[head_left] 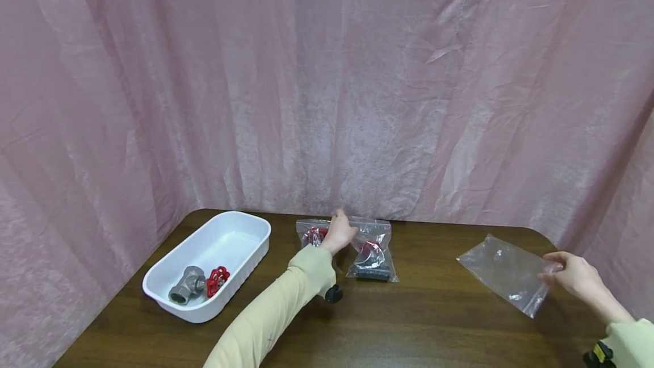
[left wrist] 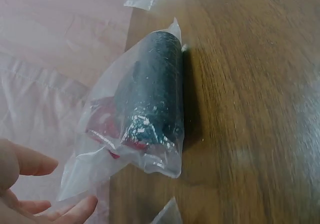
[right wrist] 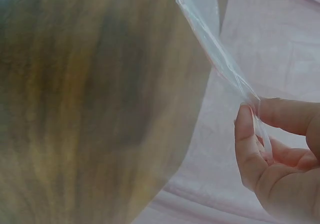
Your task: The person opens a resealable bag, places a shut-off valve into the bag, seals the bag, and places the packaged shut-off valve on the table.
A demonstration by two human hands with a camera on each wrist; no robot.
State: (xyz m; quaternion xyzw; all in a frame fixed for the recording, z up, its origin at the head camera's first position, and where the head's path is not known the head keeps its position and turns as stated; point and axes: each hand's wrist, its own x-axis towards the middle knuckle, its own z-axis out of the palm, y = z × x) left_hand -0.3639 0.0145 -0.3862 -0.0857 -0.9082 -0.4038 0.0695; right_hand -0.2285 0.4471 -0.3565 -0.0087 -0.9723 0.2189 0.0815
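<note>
Between two clear zip bags at the back of the table is my left hand (head_left: 340, 233). In the left wrist view its thumb and fingers stand apart beside the top edge of a bagged valve (left wrist: 150, 93), which has a dark cylindrical body and red part; whether they touch the bag I cannot tell. The other bagged valve (head_left: 314, 236), also with red showing, is partly hidden behind this hand. At the right, my right hand (head_left: 577, 277) pinches a flat clear zip bag (head_left: 506, 271) by its edge between thumb and fingers, with nothing visible inside.
A white plastic tray (head_left: 258, 243) stands at the left of the brown wooden table (head_left: 409, 328). In it lies a grey metal valve (head_left: 190, 283) with a red handwheel (head_left: 218, 281). Pink curtains (head_left: 327, 84) hang close behind the table and at its sides.
</note>
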